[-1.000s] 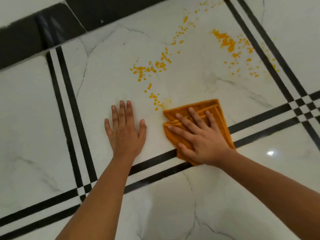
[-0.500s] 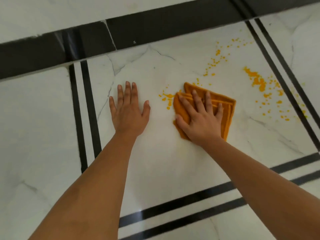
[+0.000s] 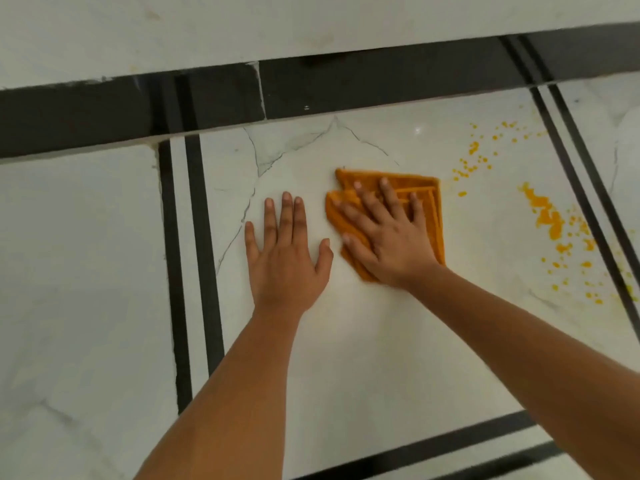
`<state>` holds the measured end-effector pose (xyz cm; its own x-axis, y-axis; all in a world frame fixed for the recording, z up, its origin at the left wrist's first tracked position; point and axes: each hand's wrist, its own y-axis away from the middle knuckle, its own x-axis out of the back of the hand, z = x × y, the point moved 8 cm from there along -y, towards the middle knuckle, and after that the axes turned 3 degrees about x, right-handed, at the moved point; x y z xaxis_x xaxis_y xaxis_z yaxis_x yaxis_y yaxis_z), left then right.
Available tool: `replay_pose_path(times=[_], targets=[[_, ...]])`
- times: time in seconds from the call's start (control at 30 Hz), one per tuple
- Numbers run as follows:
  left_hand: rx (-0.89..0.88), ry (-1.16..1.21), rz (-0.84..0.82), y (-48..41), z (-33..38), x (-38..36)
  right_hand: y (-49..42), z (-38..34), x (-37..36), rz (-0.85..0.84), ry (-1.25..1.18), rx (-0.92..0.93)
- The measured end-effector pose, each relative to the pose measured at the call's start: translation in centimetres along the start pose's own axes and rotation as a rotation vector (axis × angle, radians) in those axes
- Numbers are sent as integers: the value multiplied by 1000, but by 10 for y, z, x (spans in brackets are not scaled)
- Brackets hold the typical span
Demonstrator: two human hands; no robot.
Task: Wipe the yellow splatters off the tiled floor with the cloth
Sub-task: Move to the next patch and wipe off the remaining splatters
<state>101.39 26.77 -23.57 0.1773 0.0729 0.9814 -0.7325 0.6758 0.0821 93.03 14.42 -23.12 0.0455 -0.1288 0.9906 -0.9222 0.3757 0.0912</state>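
Observation:
A folded orange cloth lies flat on the white marble floor tile. My right hand presses down on the cloth with its fingers spread. My left hand rests palm down on the bare tile just left of the cloth, holding nothing. Yellow splatters are scattered to the right of the cloth, with a trail of small yellow drops running toward the upper right. The tile under and in front of my hands shows no splatters.
A wide black skirting band runs along the wall at the top. Double black inlay stripes border the tile on the left, double black stripes on the right, and double black stripes along the near edge.
My right hand has pushed the cloth forward and left over the drops nearest me, which no longer show. My left hand has moved forward with it, and the view has shifted toward the wall.

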Motion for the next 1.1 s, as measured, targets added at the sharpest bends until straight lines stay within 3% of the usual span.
replay_pose_path(times=[0.07, 0.1, 0.2, 0.27, 0.37, 0.43, 0.57, 0.6, 0.77, 0.93, 1.1], targets=[[-4, 1, -12, 0, 1, 0, 32, 9, -2, -17, 63, 197], [-6, 1, -13, 1, 1, 0, 37, 23, -1, -9, 65, 187], [4, 12, -9, 0, 0, 0, 9, 47, 5, 10, -22, -187], [-1, 16, -14, 1, 3, 0, -5, 26, 1, -21, -54, -294], [4, 20, -17, 1, 1, 0, 9, 0, 0, 12, 17, -4], [-3, 32, -20, 1, 2, 1, 22, 17, 1, 29, 51, 74], [4, 41, -17, 0, -1, 1, 2, 25, 0, 14, -68, -349], [2, 39, -19, 0, 0, 1, 9, 11, 1, 21, -62, -371], [-4, 39, -37, 0, 0, -1, 76, -17, -3, 25, 15, -104], [0, 33, -30, 0, 1, 0, 20, 3, -4, 3, -74, -394], [-5, 55, -30, 1, 2, 1, 46, -4, -4, 9, 37, -16]])
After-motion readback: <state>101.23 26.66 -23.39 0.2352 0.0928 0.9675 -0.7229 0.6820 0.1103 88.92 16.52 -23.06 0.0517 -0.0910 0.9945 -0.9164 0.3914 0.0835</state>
